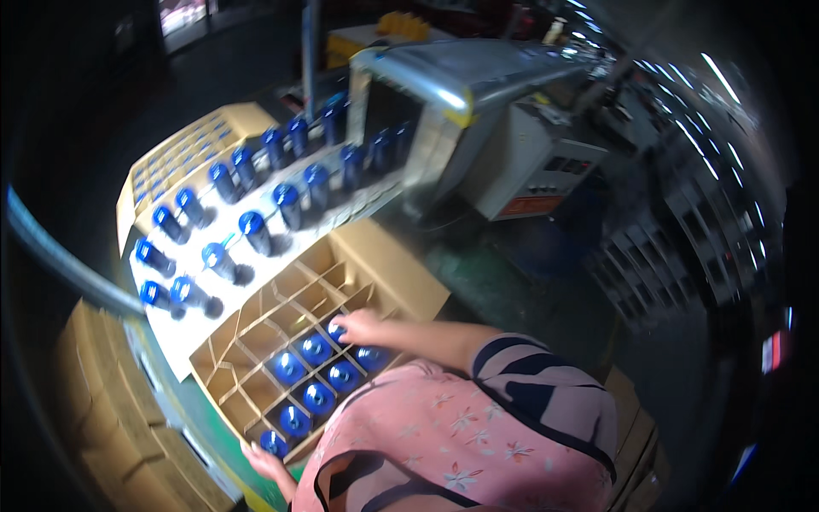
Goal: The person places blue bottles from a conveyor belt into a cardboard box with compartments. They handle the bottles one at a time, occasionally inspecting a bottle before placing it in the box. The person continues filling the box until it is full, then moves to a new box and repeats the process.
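Green floor [490,277] | blue bottle [336,332] in right hand [361,327] | carton [405,271] against left hand [270,467]

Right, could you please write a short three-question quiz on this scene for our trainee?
1. True or false: the right hand is on a bottle inside the divided box.
2. Where is the left hand? A, holding a bottle; B, at the box's edge; C, out of view.
3. What colour are the tops of the standing bottles on the white table?

Key: 1 true; 2 B; 3 blue.
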Motion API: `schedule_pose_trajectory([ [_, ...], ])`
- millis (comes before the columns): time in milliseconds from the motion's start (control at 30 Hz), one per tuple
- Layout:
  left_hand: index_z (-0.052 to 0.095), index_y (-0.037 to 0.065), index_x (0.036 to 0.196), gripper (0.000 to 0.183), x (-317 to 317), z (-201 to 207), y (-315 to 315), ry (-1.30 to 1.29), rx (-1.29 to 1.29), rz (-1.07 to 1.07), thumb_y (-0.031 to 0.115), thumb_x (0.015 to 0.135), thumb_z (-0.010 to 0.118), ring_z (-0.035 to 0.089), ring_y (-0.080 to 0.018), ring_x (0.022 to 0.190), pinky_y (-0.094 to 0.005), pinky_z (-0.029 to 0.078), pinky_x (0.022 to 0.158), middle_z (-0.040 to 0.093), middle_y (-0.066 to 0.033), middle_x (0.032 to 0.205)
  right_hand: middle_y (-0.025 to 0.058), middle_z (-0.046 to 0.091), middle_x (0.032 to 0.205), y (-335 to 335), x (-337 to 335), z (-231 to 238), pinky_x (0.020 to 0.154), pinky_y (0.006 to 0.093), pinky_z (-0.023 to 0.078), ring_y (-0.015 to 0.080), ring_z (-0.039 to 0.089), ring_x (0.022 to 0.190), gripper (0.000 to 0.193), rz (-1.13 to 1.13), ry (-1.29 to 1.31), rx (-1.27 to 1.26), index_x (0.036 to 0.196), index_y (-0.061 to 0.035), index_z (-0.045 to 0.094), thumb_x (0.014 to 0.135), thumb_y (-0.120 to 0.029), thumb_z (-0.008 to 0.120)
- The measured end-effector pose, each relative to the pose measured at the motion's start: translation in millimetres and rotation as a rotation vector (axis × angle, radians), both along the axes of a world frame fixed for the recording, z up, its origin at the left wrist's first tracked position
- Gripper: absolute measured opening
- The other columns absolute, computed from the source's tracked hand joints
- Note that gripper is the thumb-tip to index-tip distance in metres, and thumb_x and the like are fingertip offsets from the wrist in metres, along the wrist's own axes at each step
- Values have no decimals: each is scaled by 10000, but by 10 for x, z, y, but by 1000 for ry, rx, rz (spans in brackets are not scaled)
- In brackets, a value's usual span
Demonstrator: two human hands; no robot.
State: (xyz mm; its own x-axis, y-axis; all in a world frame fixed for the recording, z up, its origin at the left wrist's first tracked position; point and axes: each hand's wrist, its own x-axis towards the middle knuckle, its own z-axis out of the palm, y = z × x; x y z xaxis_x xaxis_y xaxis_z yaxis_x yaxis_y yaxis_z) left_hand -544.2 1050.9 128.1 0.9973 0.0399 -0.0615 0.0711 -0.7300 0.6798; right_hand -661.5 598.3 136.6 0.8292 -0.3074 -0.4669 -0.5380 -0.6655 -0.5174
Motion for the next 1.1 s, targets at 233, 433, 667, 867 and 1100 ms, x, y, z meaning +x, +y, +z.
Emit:
schedule_pose_trajectory([
  [233,488,-7,1311,419,34,190,-268,-90,240,-56,229,965,495,556,-366,1121,-404,415,979,578,-220,1257,121,681,952,20,-2,69,781,489,488,334,643,957,320,-156,-109,90,1125,-218,589,821,-264,678],
  [433,522,13,1276,404,152,328,-330,-120,257,-151,227,934,520,566,-351,1101,-408,423,969,592,-198,1245,131,678,930,36,105,38,774,491,485,346,643,941,306,-165,-152,100,1125,-214,575,838,-268,668],
  [667,562,36,1236,387,159,427,-291,-176,283,-294,226,898,549,578,-333,1078,-412,432,958,608,-172,1230,130,676,948,58,-31,-3,772,478,495,340,645,933,329,-169,-209,100,1180,-228,542,870,-292,633],
  [867,596,56,1201,374,136,530,-242,-243,299,-442,224,867,574,589,-318,1058,-415,439,949,622,-150,1218,105,683,931,184,-181,2,756,452,515,310,662,899,361,-184,-231,31,1233,-244,518,888,-319,592],
  [1100,636,80,1160,360,172,634,-25,-355,254,-728,222,831,603,601,-301,1035,-419,448,938,638,-125,1204,121,680,935,243,-112,-74,791,445,509,317,654,928,379,-222,-260,-32,1231,-216,518,884,-347,600],
])
